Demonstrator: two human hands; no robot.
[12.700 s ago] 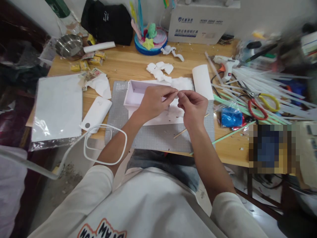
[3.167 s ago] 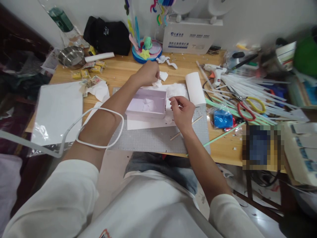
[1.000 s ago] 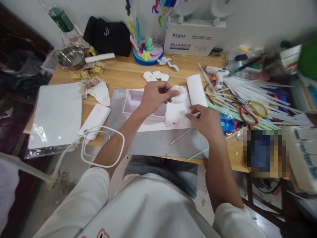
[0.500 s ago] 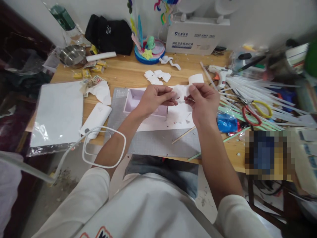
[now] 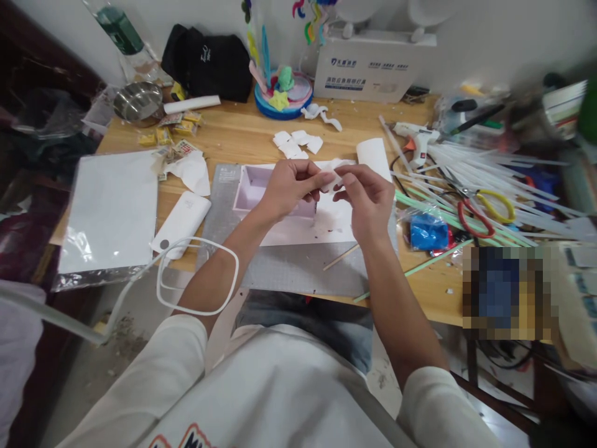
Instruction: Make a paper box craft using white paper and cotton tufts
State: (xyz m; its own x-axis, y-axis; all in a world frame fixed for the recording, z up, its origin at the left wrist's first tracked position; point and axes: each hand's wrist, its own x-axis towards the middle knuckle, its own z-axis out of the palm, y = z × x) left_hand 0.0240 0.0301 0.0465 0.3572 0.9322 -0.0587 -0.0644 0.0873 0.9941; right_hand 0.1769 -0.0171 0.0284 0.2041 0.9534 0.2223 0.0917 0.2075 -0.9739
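My left hand (image 5: 295, 188) pinches a small, thin white piece of paper (image 5: 332, 182) between thumb and fingers, over the mat. Against its right edge, the thumb and fingertips of my right hand (image 5: 369, 200) are closed; part of the piece is hidden by the fingers. Behind my left hand sits an open lilac box (image 5: 252, 185), partly covered by the hand. Under both hands lies a white sheet (image 5: 298, 234) with small dark specks on it. Just beyond them are several cut white pieces (image 5: 291, 149) and a curled white sheet (image 5: 374, 155).
A grey cutting mat (image 5: 280, 267) lies below, with a thin wooden stick (image 5: 340, 256) on it. To the right are a glue gun (image 5: 420, 142), scissors (image 5: 476, 218) and many plastic strips (image 5: 504, 168). A white power bank (image 5: 181, 223) and a bagged sheet pack (image 5: 109, 214) lie left.
My right hand has moved left, closer to my left hand. The white piece between them looks smaller and more bunched, and more of the curled sheet shows.
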